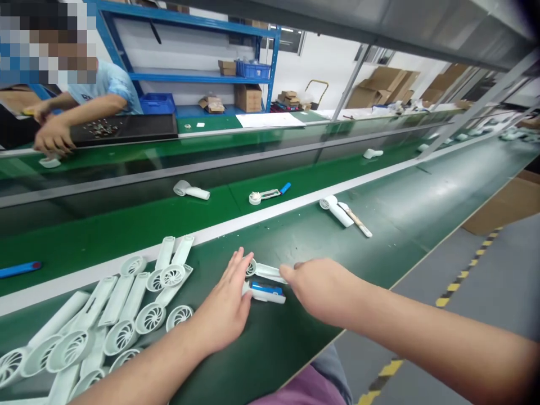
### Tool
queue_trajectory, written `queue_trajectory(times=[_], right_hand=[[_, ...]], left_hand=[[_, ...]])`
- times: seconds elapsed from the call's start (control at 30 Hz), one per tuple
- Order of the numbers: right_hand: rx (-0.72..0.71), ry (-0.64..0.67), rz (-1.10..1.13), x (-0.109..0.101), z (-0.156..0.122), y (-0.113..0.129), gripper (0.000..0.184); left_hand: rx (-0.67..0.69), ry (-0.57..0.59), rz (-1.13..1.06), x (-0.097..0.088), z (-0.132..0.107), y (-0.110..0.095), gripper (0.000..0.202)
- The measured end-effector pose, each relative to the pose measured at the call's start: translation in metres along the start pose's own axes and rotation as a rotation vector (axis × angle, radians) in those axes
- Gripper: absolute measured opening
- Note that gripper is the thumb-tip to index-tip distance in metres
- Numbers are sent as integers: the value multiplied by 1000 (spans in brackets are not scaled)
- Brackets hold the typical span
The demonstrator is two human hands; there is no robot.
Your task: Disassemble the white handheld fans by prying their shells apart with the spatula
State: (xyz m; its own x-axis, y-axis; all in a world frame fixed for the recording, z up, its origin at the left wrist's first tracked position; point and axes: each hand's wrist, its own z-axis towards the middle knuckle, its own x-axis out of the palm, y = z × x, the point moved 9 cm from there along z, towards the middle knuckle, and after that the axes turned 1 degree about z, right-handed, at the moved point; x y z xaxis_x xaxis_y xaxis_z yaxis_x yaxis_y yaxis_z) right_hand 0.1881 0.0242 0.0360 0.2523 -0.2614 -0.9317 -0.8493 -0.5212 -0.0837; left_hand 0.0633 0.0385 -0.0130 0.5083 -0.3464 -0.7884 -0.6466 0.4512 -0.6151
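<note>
My right hand (pixel 320 289) is closed, its thumb and fingers on the handle end of a pale green fan shell half (pixel 268 272), whose round grille is at the left. Just below it on the bench lies another fan half (pixel 276 298) with a blue battery (pixel 266 289) in its handle. My left hand (pixel 230 298) is stretched out beside the round ends of both pieces, fingers extended and thumb near the battery piece; it hides part of their heads. To the left of that hand lies a heap of pale green fan shell halves (pixel 122 337).
An assembled fan (pixel 337 211) and a brush-like tool (pixel 358 219) lie ahead on the bench. On the green conveyor (pixel 228 219) are a white fan (pixel 192 190), fan innards with a blue battery (pixel 270 194) and a blue tool (pixel 19 270). Across it, a co-worker (pixel 101 95) handles parts by a black tray (pixel 164 126).
</note>
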Motion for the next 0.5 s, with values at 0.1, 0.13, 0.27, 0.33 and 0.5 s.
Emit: queue_trajectory(times=[0.1, 0.13, 0.27, 0.33, 0.5], right_hand=[[-76, 52, -40, -1, -8, 9, 20], [-85, 88, -52, 0, -10, 11, 20], [-57, 204, -64, 0, -7, 10, 19], [-58, 257, -63, -5, 0, 8, 15], [-59, 306, 122, -29, 36, 17, 7]], left_hand=[[-29, -6, -35, 0, -2, 2, 65], [-27, -8, -43, -1, -2, 2, 64], [-8, -3, -72, 0, -3, 1, 63], [-1, 3, -75, 0, -2, 1, 62], [30, 15, -62, 1, -3, -1, 61]])
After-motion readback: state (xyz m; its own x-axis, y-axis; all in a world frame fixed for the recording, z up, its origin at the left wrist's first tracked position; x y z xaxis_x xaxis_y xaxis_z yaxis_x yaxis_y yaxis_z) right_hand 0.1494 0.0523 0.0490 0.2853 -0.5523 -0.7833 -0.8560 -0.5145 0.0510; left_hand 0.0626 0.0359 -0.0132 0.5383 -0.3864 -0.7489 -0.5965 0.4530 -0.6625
